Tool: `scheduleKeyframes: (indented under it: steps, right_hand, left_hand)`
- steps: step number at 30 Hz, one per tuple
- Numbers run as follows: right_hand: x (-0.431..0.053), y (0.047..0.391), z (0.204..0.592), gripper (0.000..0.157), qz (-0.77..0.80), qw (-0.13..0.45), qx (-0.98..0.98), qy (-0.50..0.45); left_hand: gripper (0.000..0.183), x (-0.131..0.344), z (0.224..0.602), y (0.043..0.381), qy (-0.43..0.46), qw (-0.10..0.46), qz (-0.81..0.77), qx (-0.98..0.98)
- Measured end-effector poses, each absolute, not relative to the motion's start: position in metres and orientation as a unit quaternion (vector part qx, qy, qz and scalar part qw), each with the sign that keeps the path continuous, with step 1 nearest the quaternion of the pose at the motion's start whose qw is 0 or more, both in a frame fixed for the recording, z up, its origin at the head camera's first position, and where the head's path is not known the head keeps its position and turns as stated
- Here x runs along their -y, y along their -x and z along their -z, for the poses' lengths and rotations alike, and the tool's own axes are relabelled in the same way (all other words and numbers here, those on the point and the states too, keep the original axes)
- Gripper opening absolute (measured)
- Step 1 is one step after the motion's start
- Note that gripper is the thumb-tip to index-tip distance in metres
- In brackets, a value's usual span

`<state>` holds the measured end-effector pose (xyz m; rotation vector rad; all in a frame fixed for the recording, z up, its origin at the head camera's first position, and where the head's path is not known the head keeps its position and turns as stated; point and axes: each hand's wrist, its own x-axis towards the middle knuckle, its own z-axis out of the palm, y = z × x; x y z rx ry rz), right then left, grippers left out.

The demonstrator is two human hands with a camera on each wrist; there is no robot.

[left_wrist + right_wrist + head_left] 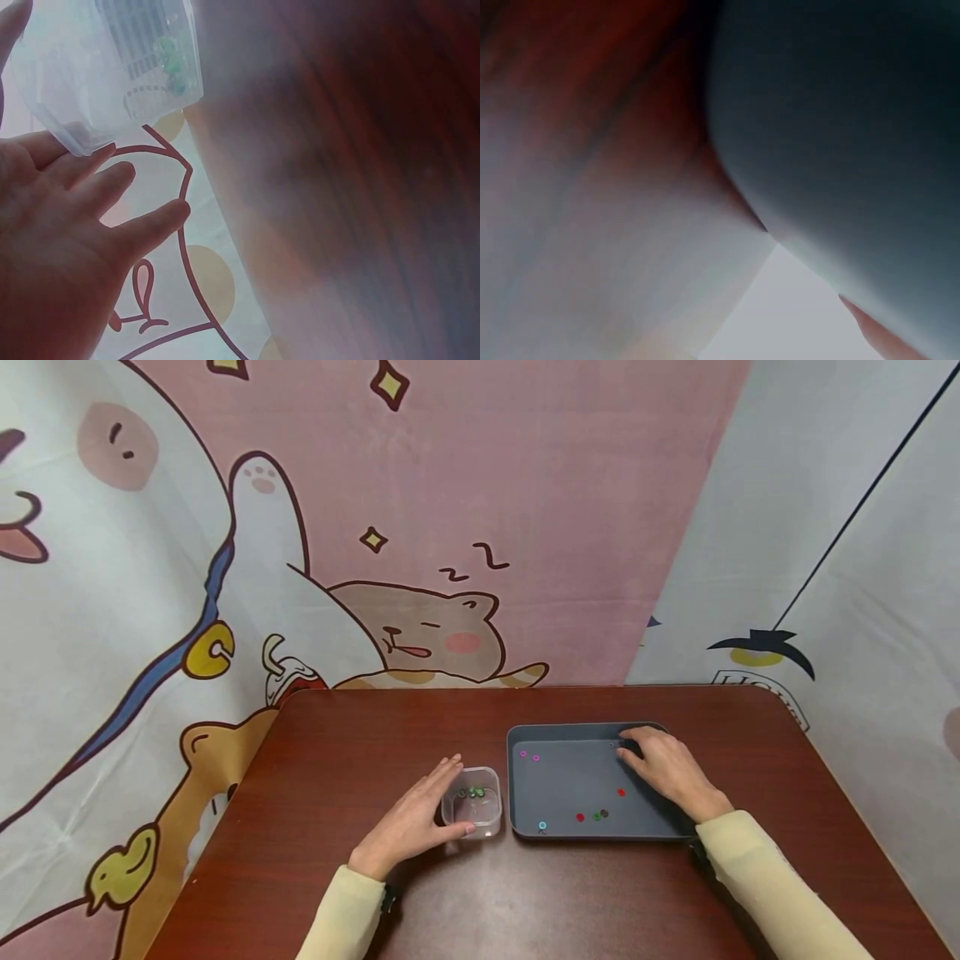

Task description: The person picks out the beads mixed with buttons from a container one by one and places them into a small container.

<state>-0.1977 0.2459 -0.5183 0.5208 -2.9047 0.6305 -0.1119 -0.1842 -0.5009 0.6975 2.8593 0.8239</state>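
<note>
My left hand [412, 818] spreads around the left side of a small clear plastic container [491, 831], thumb at its near edge and fingers along its far left. Those fingers look mostly straight in the left wrist view. Several small green beads [472, 792] lie inside the container. Over the right part of a grey tray [562, 785] reaches my right hand [671, 768], its thumb and forefinger apart near the far side. A tiny dark speck shows by those fingertips, too small to name. The right wrist view shows mainly the tray wall [840, 150], blurred.
Two magenta rings [536, 757] lie at the tray's far left. Toward the near side are a blue ring [542, 826], a red bead [580, 817], a green bead [597, 816], a dark bead [604, 813] and another red piece [621, 792]. Beneath is a brown table [300, 827].
</note>
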Motion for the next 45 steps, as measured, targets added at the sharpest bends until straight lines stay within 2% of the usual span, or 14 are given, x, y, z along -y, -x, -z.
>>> scheduleKeyframes:
  steps: [20,45]
  right_hand:
    - [-0.246,0.195,0.515,0.037,-0.201,0.029,0.958,-0.204]
    - [-0.252,0.185,0.52,0.038,-0.234,0.044,0.94,-0.245]
  left_hand:
    - [0.102,0.184,0.501,0.113,-0.228,0.043,-0.267,-0.935]
    - [0.101,0.184,0.501,0.111,-0.228,0.041,-0.266,-0.936]
